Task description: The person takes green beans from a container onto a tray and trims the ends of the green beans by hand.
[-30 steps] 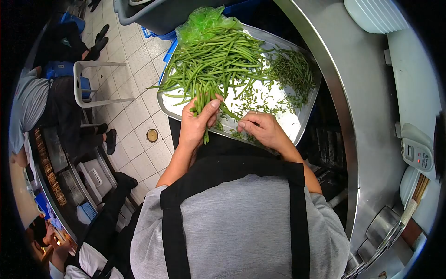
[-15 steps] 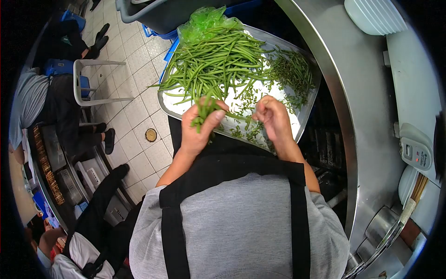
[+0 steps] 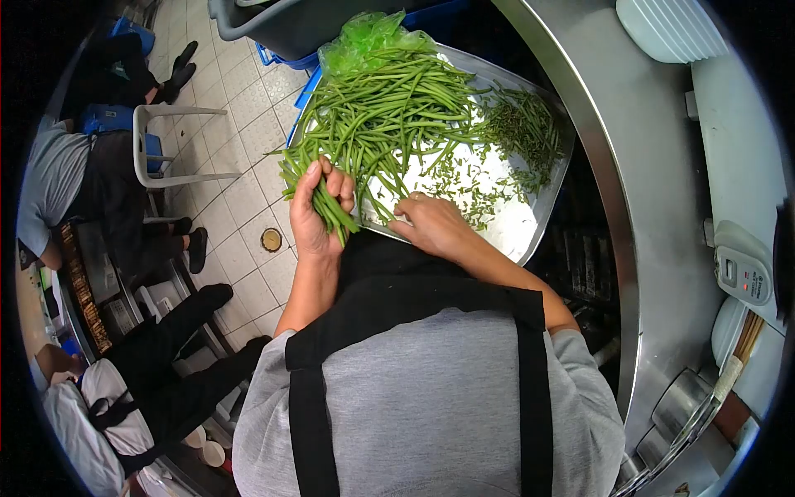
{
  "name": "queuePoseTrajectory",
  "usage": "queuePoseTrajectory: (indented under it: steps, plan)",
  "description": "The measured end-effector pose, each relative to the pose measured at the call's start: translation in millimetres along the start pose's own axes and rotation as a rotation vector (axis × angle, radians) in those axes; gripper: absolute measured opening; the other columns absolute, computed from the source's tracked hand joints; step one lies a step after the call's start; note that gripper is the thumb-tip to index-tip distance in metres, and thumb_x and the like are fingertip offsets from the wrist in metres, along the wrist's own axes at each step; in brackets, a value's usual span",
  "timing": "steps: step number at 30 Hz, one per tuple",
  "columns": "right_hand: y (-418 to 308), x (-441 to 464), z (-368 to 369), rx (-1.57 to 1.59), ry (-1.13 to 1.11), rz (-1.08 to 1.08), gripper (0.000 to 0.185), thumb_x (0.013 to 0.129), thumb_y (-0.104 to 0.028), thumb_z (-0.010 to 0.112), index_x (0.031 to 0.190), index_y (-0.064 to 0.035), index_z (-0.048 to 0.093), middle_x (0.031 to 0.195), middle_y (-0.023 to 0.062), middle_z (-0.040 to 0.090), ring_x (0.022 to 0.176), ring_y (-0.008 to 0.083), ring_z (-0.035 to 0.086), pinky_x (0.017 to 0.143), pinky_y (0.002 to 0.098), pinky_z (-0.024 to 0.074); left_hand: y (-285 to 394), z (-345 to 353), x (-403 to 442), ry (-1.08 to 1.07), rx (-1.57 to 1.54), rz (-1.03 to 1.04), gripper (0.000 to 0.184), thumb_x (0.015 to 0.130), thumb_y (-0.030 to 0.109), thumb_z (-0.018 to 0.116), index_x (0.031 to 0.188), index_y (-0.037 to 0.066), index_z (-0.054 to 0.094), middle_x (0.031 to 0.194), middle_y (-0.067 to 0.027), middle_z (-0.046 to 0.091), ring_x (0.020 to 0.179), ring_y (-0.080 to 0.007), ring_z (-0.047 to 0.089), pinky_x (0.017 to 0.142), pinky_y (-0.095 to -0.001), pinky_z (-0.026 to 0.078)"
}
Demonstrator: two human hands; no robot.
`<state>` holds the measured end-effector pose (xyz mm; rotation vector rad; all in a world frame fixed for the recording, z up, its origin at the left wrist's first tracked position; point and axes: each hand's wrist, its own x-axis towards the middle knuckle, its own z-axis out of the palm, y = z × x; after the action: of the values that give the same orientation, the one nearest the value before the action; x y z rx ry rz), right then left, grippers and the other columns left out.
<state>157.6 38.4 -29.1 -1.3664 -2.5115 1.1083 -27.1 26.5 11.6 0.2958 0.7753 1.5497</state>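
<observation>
green beans (image 3: 397,99) lie heaped on the tray (image 3: 509,240); the left hand (image 3: 308,219) curls round a bunch (image 3: 334,214), partly hiding it. the right hand (image 3: 435,224) is near beans too; whether it pinches one, i cannot tell.

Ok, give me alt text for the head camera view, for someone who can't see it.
A person holds a bundle of green beans in the left grip, at the near left corner of a metal tray, the right grip at the edge of a bean pile. Short green pieces and a darker heap share the tray.
</observation>
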Motion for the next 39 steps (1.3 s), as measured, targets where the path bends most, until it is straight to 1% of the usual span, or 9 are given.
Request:
queuePoseTrajectory:
  steps: [4,10,14,15,18,19,27,34,39]
  plan:
    - [-4.6,15.2,13.3,-0.150,0.033,-0.055,0.027,0.081,-0.027,0.063,0.086,0.0000,0.062,0.087,0.0173,0.064,0.077,0.0344,0.066,0.068,0.0471,0.0524,4.1,-5.9,0.5,-0.036,-0.006,-0.021,0.010,0.095,0.018,0.053,0.093,0.009,0.049,0.064,0.0046,0.036,0.055,-0.0058,0.037,0.042,-0.0191,0.030]
    - [-2.5,10.5,-2.1,-0.091,0.069,0.026,0.020,0.074,-0.019,0.062,0.081,0.0002,0.062,0.083,0.0187,0.064,0.071,0.0336,0.065,0.064,0.0449,0.0522,4.3,-7.7,0.7,0.147,0.058,-0.109,0.014,0.089,0.016,0.063,0.095,0.007,0.054,0.063,0.0035,0.041,0.049,-0.0068,0.040,0.041,-0.0197,0.029]
    - [7.7,-7.2,-24.5,0.283,0.169,0.171,0.021,0.075,-0.022,0.066,0.080,-0.0021,0.062,0.069,0.0150,0.063,0.064,0.0318,0.064,0.062,0.0417,0.0515,-8.4,-4.3,-2.5,0.163,0.215,-0.271,0.019,0.090,0.018,0.063,0.102,0.005,0.056,0.067,0.0043,0.043,0.051,-0.0050,0.040,0.043,-0.0194,0.030]
    - [10.2,-10.9,-27.1,0.306,0.240,0.106,0.020,0.078,-0.020,0.068,0.080,-0.0013,0.060,0.061,0.0101,0.061,0.053,0.0240,0.061,0.052,0.0357,0.0489,-12.7,-3.4,-2.8,0.110,0.217,-0.300,0.022,0.088,0.018,0.064,0.104,0.003,0.058,0.069,0.0029,0.047,0.051,-0.0058,0.042,0.044,-0.0198,0.031]
    - [12.9,-22.9,-44.8,0.882,-0.050,0.310,0.015,0.085,-0.013,0.066,0.085,-0.0034,0.056,0.060,0.0025,0.058,0.047,0.0114,0.054,0.044,0.0254,0.0416,-23.4,5.0,-5.5,0.108,0.253,-0.360,0.022,0.088,0.018,0.064,0.103,0.002,0.060,0.070,0.0022,0.047,0.052,-0.0064,0.043,0.044,-0.0205,0.031]
    - [14.7,-26.4,-46.4,1.028,-0.086,0.266,0.010,0.090,-0.010,0.061,0.086,-0.0038,0.054,0.063,0.0002,0.057,0.047,0.0069,0.051,0.042,0.0204,0.0381,-24.0,7.5,-6.2,0.091,0.287,-0.368,0.023,0.088,0.018,0.064,0.104,0.002,0.060,0.071,0.0020,0.048,0.053,-0.0065,0.044,0.045,-0.0206,0.032]
    - [11.8,-29.2,-38.0,1.203,-0.121,0.203,0.010,0.088,-0.009,0.062,0.086,-0.0045,0.054,0.065,0.0007,0.057,0.050,0.0081,0.052,0.046,0.0207,0.0408,-30.7,23.0,-19.5,-0.131,0.442,-0.346,0.024,0.090,0.016,0.064,0.109,0.000,0.062,0.077,0.0008,0.057,0.061,-0.0064,0.051,0.055,-0.0200,0.040]
    - [2.0,-34.1,-42.9,0.945,-0.154,0.141,0.011,0.090,-0.011,0.059,0.083,-0.0031,0.055,0.066,0.0012,0.059,0.053,0.0082,0.055,0.049,0.0212,0.0424,-34.8,20.6,-18.0,-0.126,0.444,-0.422,0.029,0.090,0.018,0.063,0.113,0.000,0.060,0.078,0.0007,0.059,0.060,-0.0057,0.049,0.053,-0.0198,0.038]
    - [-7.3,-39.1,-48.2,0.532,-0.014,0.064,0.016,0.090,-0.013,0.055,0.082,-0.0001,0.061,0.062,0.0046,0.060,0.054,0.0117,0.058,0.053,0.0275,0.0463,-31.1,21.4,-17.4,-0.150,0.405,-0.436,0.029,0.091,0.021,0.063,0.112,0.001,0.062,0.075,0.0018,0.058,0.059,-0.0043,0.048,0.051,-0.0184,0.039]
